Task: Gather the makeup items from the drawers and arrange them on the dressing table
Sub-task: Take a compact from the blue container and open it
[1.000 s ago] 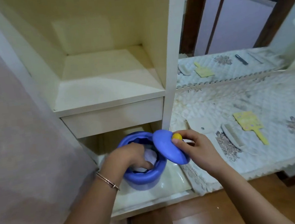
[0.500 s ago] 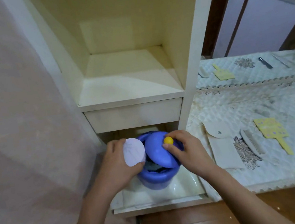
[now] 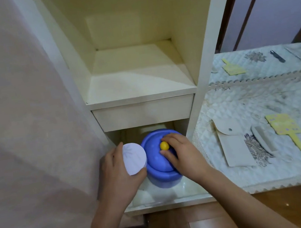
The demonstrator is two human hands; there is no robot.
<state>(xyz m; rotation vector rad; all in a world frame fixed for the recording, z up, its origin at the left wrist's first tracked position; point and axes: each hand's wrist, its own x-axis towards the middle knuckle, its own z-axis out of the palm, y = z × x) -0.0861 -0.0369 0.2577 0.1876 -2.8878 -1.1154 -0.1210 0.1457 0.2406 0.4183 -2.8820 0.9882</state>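
Note:
A blue round container (image 3: 164, 179) stands in the open lower drawer (image 3: 167, 201). Its blue lid (image 3: 154, 154) with a yellow knob (image 3: 164, 146) sits on top of it. My right hand (image 3: 184, 156) pinches the yellow knob with thumb and fingers. My left hand (image 3: 118, 175) grips a round white jar (image 3: 134, 158) just left of the container, its flat white top facing the camera. The container's inside is hidden by the lid.
Above the drawer are a shut drawer front (image 3: 143, 112) and a cream shelf (image 3: 137, 81). To the right, the dressing table's quilted cloth (image 3: 269, 164) carries a beige pouch (image 3: 233, 144), a comb (image 3: 263, 139) and a yellow hand mirror (image 3: 285, 127). A pink curtain (image 3: 22, 131) hangs left.
My left hand lifted the white jar out of the blue container and moved it left. My right hand lowered the tilted lid flat onto the container.

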